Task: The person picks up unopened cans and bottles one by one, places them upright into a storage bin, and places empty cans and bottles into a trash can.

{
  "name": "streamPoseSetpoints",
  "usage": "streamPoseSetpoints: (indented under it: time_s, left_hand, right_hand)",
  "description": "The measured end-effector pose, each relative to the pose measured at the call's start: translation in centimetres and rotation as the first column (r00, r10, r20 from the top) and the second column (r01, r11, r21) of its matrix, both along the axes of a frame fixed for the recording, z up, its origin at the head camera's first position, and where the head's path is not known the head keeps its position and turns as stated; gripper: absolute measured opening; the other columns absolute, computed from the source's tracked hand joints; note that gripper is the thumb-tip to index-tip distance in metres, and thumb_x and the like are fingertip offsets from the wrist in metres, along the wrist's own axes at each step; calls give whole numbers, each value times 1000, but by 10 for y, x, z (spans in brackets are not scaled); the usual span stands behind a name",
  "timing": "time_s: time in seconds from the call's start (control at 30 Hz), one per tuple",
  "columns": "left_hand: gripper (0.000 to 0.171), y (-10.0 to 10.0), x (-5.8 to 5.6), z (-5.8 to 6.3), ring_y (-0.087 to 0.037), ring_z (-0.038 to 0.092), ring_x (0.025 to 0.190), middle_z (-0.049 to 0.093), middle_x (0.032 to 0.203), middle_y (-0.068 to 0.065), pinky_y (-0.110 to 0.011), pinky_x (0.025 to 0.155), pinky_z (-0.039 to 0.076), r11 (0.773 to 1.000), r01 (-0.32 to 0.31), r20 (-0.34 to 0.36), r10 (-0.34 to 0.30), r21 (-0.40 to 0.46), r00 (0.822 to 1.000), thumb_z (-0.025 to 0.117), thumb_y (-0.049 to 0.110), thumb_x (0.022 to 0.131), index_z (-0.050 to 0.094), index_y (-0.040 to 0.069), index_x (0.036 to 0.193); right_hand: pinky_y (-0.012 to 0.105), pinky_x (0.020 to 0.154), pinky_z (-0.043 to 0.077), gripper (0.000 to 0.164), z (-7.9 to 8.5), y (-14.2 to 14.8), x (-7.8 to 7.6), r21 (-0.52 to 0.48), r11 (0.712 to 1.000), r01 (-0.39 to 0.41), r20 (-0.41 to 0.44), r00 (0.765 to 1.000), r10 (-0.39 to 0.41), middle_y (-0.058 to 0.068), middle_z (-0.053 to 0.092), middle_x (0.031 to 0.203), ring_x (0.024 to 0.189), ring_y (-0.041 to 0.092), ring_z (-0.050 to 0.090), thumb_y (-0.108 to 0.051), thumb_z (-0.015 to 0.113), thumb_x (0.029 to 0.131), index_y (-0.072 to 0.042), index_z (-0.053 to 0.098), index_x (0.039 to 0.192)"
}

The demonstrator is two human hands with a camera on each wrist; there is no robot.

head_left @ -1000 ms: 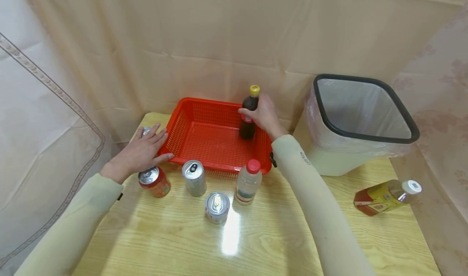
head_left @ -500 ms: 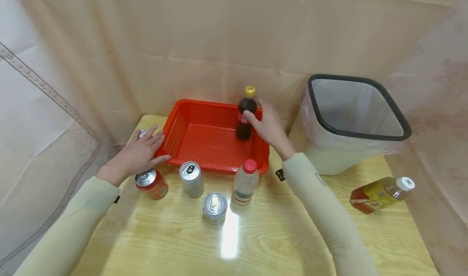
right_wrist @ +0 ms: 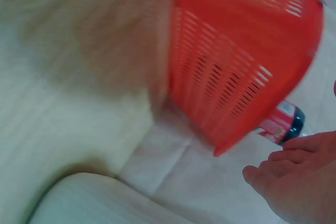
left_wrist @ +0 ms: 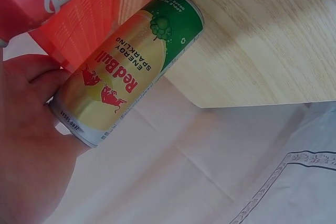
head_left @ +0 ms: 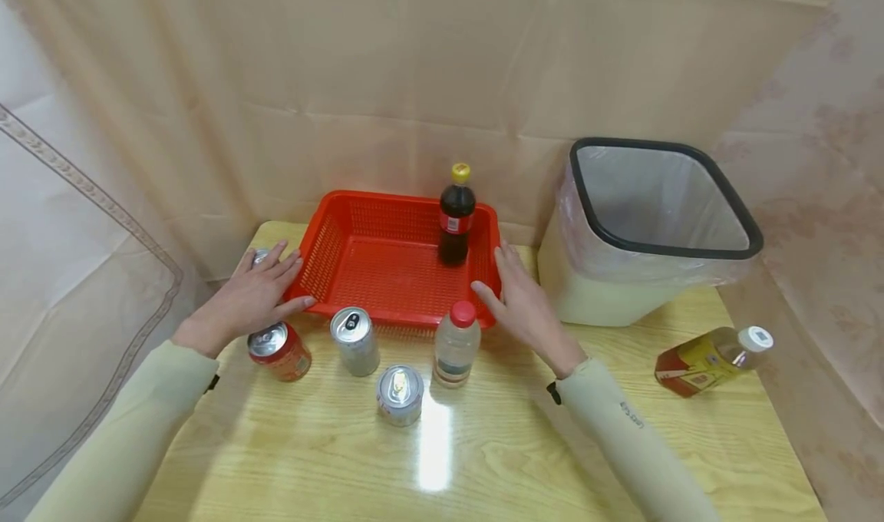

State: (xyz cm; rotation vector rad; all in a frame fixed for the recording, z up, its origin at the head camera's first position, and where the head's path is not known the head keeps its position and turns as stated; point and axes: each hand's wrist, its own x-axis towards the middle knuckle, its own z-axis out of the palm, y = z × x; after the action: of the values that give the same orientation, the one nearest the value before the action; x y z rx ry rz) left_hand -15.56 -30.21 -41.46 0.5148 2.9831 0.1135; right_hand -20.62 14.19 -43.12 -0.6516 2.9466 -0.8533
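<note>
Wooden table (head_left: 504,460), gold can (left_wrist: 126,72) mostly behind left grip (head_left: 247,295).

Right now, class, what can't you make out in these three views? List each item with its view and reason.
Head view: most of the Red Bull can, hidden by the left hand.
Head view: fine print on the white-capped bottle, too small.
Left wrist view: the rest of the red can, cut off by the picture's edge.
Right wrist view: the dark bottle's lower part, behind the red basket's wall; the table's grain, blurred.
</note>
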Motion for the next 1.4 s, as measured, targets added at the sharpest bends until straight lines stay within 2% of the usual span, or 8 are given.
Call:
streamPoseSetpoints:
  time_s: [0.2, 0.47, 0.73, 0.93, 1.07, 1.27, 1.33, 1.4]
  left_hand:
    - [84, 0, 1, 1, -45, 9, 156, 32, 163, -26, -70, 121, 2, 1000, 0, -1, 0, 10, 1000, 55, 57, 102, 37, -4, 156]
    - [83, 0, -1, 0, -45, 8, 156, 32, 163, -26, -70, 121, 1, 1000, 0, -6, 0, 5, 1000, 55, 57, 102, 37, -3, 157]
    - [83, 0, -1, 1, -45, 9, 156, 32, 163, -26, -70, 121, 2, 1000, 3, -9, -3, 3, 1000, 56, 55, 102, 37, -4, 157]
    - [83, 1, -1, 0, -45, 9, 156, 32, 163, -26, -70, 121, 3, 1000, -1, -7, 1, 2, 1000, 56, 55, 102, 36, -4, 157]
    - [83, 1, -1, 0, -45, 9, 156, 32, 163, -26, -71, 121, 3, 1000, 0, -8, 0, -1, 1000, 56, 55, 102, 36, -4, 157]
    - [84, 1, 0, 1, -45, 9, 156, 31, 163, -26, -71, 120, 3, 1000, -3, -8, 3, -10, 1000, 55, 56, 102, 36, -4, 157]
    - [84, 2, 1, 1, -45, 9, 156, 31, 164, -25, -70, 121, 2, 1000, -2, -10, 2, -9, 1000, 55, 57, 102, 36, -4, 157]
    - [84, 2, 1, 1, -45, 10, 156, 31, 164, -25, -70, 121, 2, 1000, -1, -11, 1, -10, 1000, 54, 58, 102, 35, -3, 157]
  right_hand:
    - [56, 124, 21, 94, -19, 1, 5, 120, 992, -38, 5, 999, 38, 15, 8, 173, 159, 36, 9, -63, 49, 102, -1, 17, 165]
    - [58, 125, 19, 88, -32, 2, 6, 229, 971, -66, 8, 998, 66, 13, -3, 174, 159, 33, 2, -57, 43, 105, -1, 10, 165]
    - [57, 125, 18, 91, -33, 4, 5, 165, 984, -71, 32, 997, 67, 10, -4, 174, 160, 32, 3, -64, 38, 104, -2, 10, 165]
    - [57, 125, 17, 86, -25, 12, 12, -91, 990, -103, 4, 995, 104, 11, 10, 173, 159, 31, 10, -61, 37, 106, -1, 19, 164]
    - [55, 125, 21, 72, -14, 16, 24, -300, 937, -180, -73, 983, 166, 12, 25, 170, 157, 32, 22, -51, 36, 110, -3, 28, 163]
    - [49, 122, 31, 86, -2, 10, 47, -509, 785, -354, -106, 930, 351, 13, 35, 166, 151, 34, 35, -69, 36, 103, -7, 31, 163]
    - [51, 120, 33, 92, -1, 5, 53, -538, 756, -372, -79, 916, 394, 12, 36, 166, 150, 34, 37, -73, 43, 99, -8, 31, 163]
    - [57, 117, 36, 95, -2, 1, 57, -547, 755, -361, -33, 911, 412, 10, 37, 165, 148, 33, 41, -73, 54, 94, -12, 31, 163]
